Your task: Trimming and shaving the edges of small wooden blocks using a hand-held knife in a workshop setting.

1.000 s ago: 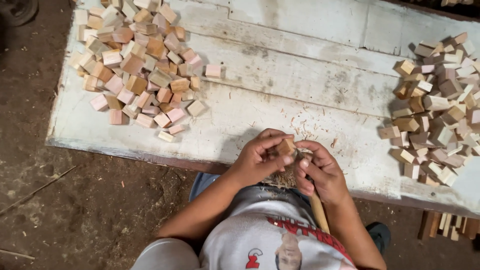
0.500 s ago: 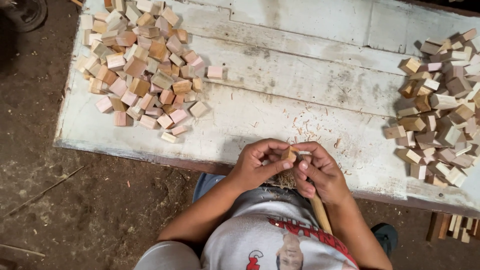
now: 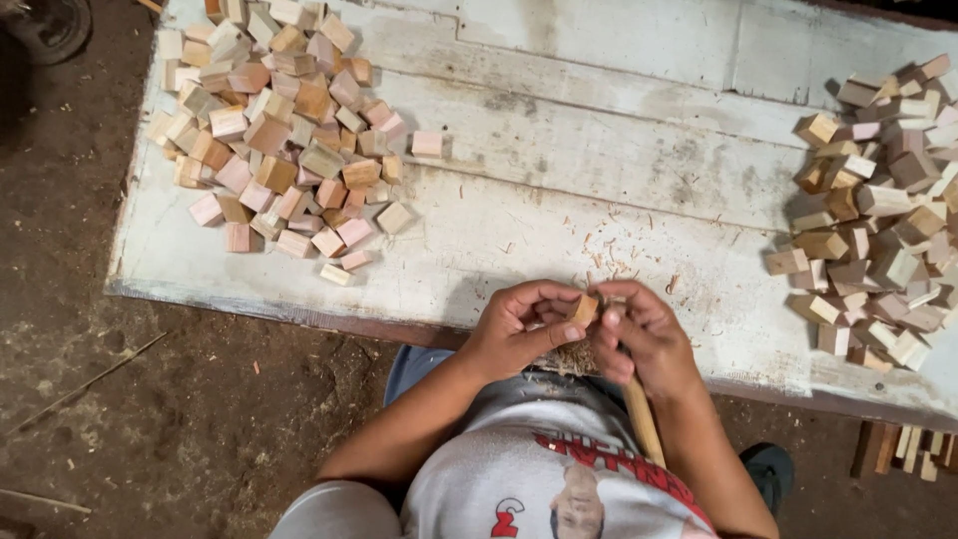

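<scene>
My left hand [image 3: 521, 325] pinches a small wooden block [image 3: 583, 308] at the near edge of the white-painted board [image 3: 599, 150]. My right hand [image 3: 644, 337] is closed around a tool with a long wooden handle [image 3: 643, 419] that runs down toward my body; its working end is hidden by the fingers and meets the block. Wood shavings [image 3: 574, 357] gather just under both hands. A heap of small blocks [image 3: 274, 130] lies at the board's far left, another heap [image 3: 883, 200] at its right.
Fine shavings [image 3: 619, 245] are scattered on the board beyond my hands. Bare dirt floor [image 3: 150, 399] lies to the left, with thin sticks on it. A few wood strips [image 3: 903, 449] rest on the ground at lower right. My white printed shirt fills the bottom.
Both hands stay together on the block at the board's edge, with only small finger shifts. The view has drifted slightly.
</scene>
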